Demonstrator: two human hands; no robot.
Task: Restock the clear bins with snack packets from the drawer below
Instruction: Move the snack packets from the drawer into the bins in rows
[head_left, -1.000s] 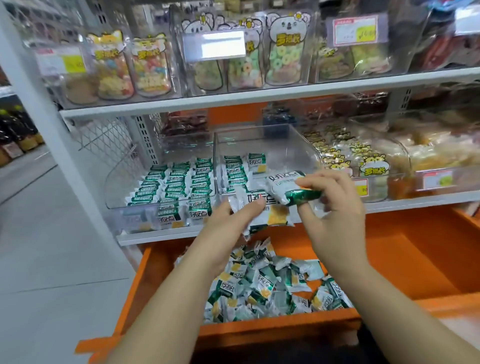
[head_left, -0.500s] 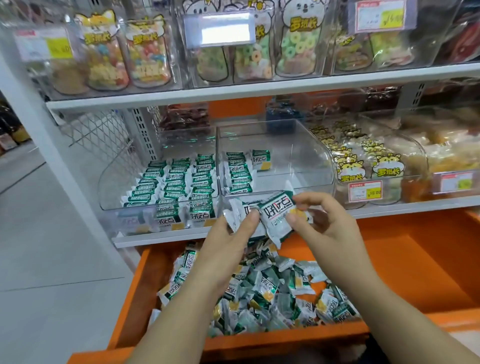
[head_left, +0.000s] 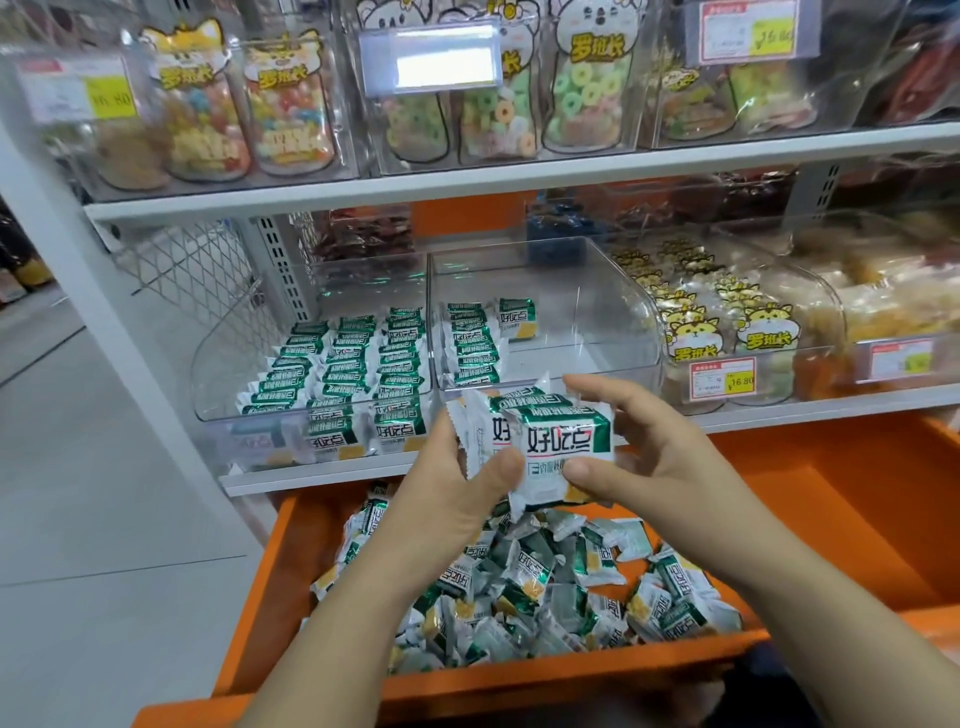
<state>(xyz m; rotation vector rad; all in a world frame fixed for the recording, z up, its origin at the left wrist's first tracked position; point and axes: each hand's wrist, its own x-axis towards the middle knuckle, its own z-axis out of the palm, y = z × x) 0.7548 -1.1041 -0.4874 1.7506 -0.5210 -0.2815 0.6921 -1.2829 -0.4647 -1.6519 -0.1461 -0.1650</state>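
Gripping a small stack (head_left: 558, 441) of green-and-white packets between left hand (head_left: 452, 504) and right hand (head_left: 660, 457) — both thumbs pressed on the front packet, fingers curled round behind. Held upright, printed face toward the camera, just in front of the lower shelf (head_left: 831, 410) edge and above the open orange drawer (head_left: 519, 680).

Under the hands, in the drawer's left part, a loose heap (head_left: 540, 587) of the same packets, lying every way.

On the lower shelf, two clear bins side by side. In the left bin (head_left: 218, 374), neat rows standing on edge from front to back. In the middle bin (head_left: 597, 312), one row along the left wall, plus a single packet just beside it at the back.

Farther right, yellow hamster-print packs (head_left: 691, 332) in another clear bin — red-and-yellow price tag (head_left: 722, 379) on its front. Along the upper shelf (head_left: 519, 174), pouches (head_left: 280, 109) of coloured sweets behind clear fronts.
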